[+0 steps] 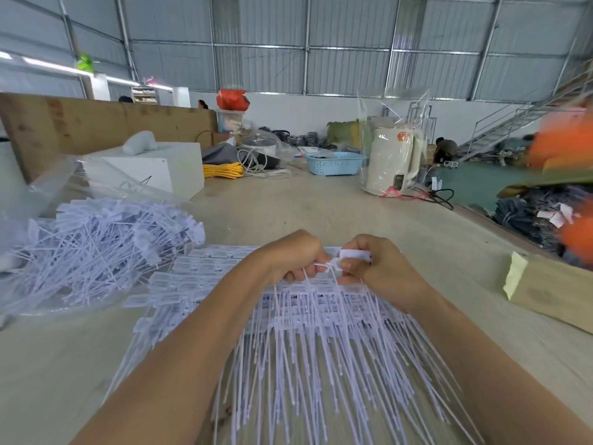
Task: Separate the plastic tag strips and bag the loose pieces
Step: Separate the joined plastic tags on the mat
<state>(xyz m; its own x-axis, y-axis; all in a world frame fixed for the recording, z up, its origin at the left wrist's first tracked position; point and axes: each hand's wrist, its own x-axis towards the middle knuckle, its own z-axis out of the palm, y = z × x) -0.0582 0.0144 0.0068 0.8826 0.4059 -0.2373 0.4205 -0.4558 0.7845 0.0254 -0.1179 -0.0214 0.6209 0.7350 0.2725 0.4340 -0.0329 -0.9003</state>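
Observation:
Joined white plastic tag strips (308, 335) lie in layers on the table in front of me, their thin tails fanning toward me. My left hand (288, 255) grips the top of a strip with curled fingers. My right hand (369, 268) pinches a single white tag (353, 254) at the strip's end, right beside the left hand. A clear plastic bag (80, 252) lies open at the left, filled with several loose separated tags.
A yellowish paper packet (545, 290) lies at the right table edge. Farther back stand a white box (150, 168), a yellow cable coil (223, 170), a blue basket (333, 162) and a bagged white kettle (391, 162). The table edge drops off at the right.

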